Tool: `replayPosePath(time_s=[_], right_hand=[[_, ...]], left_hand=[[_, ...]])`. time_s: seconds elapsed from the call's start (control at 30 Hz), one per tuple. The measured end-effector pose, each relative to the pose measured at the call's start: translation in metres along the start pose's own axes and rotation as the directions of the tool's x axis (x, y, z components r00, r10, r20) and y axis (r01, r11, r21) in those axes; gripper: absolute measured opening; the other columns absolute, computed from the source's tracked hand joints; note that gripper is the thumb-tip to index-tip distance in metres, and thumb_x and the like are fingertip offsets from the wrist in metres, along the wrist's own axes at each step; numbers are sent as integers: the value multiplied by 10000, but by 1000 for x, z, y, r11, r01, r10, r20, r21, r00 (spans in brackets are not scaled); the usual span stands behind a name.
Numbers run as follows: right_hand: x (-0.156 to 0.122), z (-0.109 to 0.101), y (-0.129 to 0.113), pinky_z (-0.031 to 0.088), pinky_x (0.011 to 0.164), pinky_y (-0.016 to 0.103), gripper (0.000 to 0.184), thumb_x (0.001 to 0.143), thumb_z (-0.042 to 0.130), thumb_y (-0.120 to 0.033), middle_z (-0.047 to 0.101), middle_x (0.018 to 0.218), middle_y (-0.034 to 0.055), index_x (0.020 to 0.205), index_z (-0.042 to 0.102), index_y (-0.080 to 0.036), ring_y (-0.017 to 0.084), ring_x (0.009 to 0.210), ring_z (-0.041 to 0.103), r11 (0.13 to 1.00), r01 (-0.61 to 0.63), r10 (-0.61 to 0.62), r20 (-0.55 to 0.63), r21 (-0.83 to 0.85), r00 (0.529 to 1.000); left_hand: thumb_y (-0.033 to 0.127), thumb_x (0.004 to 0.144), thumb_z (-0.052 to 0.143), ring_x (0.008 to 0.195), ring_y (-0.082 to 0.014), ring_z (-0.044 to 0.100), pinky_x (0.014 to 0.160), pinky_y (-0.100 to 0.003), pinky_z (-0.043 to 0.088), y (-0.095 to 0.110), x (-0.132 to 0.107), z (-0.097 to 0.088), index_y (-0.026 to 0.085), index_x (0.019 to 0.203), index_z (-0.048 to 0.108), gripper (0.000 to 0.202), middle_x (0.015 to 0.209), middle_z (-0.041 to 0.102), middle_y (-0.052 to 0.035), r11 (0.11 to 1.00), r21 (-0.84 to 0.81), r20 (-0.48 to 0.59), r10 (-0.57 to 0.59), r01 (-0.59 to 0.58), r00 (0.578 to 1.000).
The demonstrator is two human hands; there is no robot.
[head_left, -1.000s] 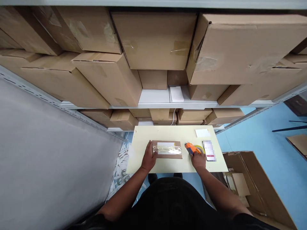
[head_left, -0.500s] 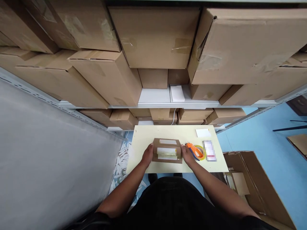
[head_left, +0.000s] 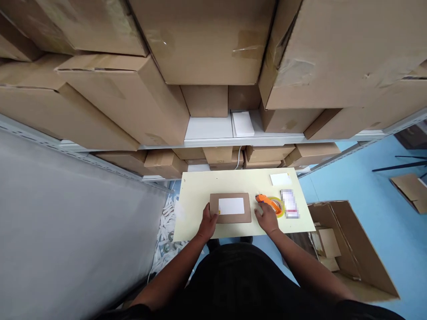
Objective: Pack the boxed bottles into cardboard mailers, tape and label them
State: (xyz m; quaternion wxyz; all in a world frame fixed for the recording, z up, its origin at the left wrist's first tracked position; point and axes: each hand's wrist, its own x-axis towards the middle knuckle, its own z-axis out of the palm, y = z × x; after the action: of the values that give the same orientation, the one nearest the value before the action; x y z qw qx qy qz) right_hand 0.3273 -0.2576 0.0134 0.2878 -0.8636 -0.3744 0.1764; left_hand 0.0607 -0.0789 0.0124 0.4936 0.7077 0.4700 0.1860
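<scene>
The flat cardboard box (head_left: 231,218) lies on the bench (head_left: 195,184) in front of the person, its long axis running left to right, roughly parallel to the bench's near edge. The white label (head_left: 231,206) on its top face stretches the same way. The left hand (head_left: 207,223) grips the box's left end, thumb over the top by the label's near corner. The right hand (head_left: 267,218) is at the orange tape dispenser (head_left: 272,205), fingers partly curled; I cannot tell whether they close on it. The dispenser slants, its narrow end pointing left and away from the person.
</scene>
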Motion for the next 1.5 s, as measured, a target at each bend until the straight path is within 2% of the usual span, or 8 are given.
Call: replayPosePath(time_s=[0.2,0.6,0.73,0.83,0.97,1.03,1.3,1.5], right_hand=[[2,-11,39,347,1048,556,395,888,628,-463,668,1166,204,1171,687,-193,417,1241,495,902,-151,136,-66,-405,988],[-25,-35,43,336,1018,508,396,960,538,-550,703,1010,181,976,680,-181,377,1132,523,963,-115,90,-110,-244,990],[-46,-60,43,431,873,421,433,928,548,-630,667,895,126,858,633,-212,321,966,570,991,-136,137,-93,12,986],[-53,-74,39,452,764,367,444,927,533,-647,635,830,88,781,589,-231,275,860,580,968,-157,158,10,198,987],[-58,-80,36,465,736,348,397,904,555,-620,636,857,69,832,605,-233,256,833,594,920,-172,152,83,353,985],[-59,-80,36,462,734,343,358,892,557,-583,639,864,65,852,612,-231,255,833,601,907,-183,164,81,380,983],[-32,-72,34,381,642,316,454,897,537,-618,622,654,53,658,594,-236,224,677,574,900,-318,325,26,298,945],[-34,-55,48,344,548,296,535,861,567,-712,603,570,18,636,601,-227,184,569,538,775,-437,430,125,456,894]], left_hand=[[500,845,708,1590,-375,175,1297,-579,34,12,-7,-7,271,1586,408,831,1698,296,-122,763,454,340,330,-461,881],[511,887,665,1570,-412,213,1273,-614,74,97,49,27,186,1470,557,676,1656,363,-183,712,576,315,259,-401,913],[518,985,503,1352,-310,535,1185,-450,371,158,73,58,212,1372,650,515,1415,630,-133,824,338,518,240,-454,821],[574,965,498,1162,-282,648,1027,-390,492,192,95,96,208,1239,729,513,1258,719,-106,947,191,678,63,-258,733],[570,857,635,913,-239,686,805,-316,520,208,109,130,174,1042,782,461,987,775,-77,972,201,847,-111,-120,520],[548,844,643,825,-214,670,724,-289,493,206,107,138,172,937,781,411,885,762,-55,962,208,874,-100,-179,476],[417,915,524,775,-192,647,698,-282,482,201,95,148,197,850,736,312,813,737,-20,925,274,739,-28,-262,673],[372,919,570,839,-220,678,744,-300,486,210,133,159,192,866,761,268,886,768,-59,775,429,748,-17,-464,664]])
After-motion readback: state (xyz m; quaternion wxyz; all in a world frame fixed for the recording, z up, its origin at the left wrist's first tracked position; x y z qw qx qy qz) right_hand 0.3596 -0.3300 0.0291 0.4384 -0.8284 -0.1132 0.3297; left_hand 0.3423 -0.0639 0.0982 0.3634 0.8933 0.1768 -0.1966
